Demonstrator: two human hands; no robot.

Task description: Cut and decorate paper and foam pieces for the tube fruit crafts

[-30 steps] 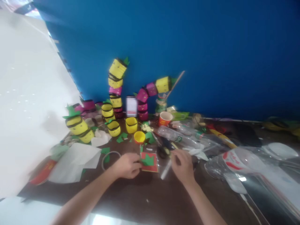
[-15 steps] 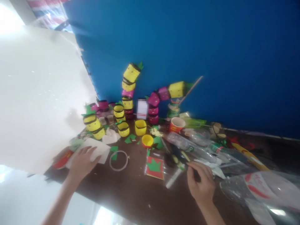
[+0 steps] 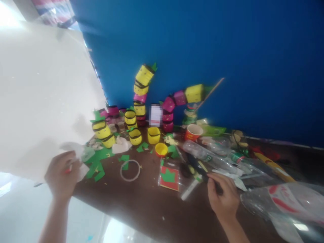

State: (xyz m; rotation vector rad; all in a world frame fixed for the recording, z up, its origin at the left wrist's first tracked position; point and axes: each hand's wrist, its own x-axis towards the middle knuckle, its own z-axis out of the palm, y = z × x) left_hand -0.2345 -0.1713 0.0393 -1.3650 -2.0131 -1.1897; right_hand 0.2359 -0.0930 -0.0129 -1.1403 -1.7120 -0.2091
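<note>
My left hand (image 3: 63, 173) is blurred at the left table edge, its fingers curled on white paper (image 3: 83, 171); a small red and white piece shows by its fingers. My right hand (image 3: 224, 197) is closed, right of a dark tool (image 3: 198, 168); what its fingers pinch is hidden. Between the hands lie a clear ring (image 3: 130, 170) and a red card (image 3: 169, 180) with a green cutout on it, in a clear sleeve. Green paper scraps (image 3: 97, 168) lie right of my left hand.
Yellow cups (image 3: 153, 135) and curved yellow and purple cup stacks (image 3: 140, 88) stand against the blue wall. On the right are a red paper cup (image 3: 193, 132), plastic bottles (image 3: 197, 151) and a large clear bottle (image 3: 296, 202) near my right hand.
My left hand has moved left and curled, taking the white paper off the green scraps, which now show. My right hand has stayed nearly still; the view has shifted slightly.
</note>
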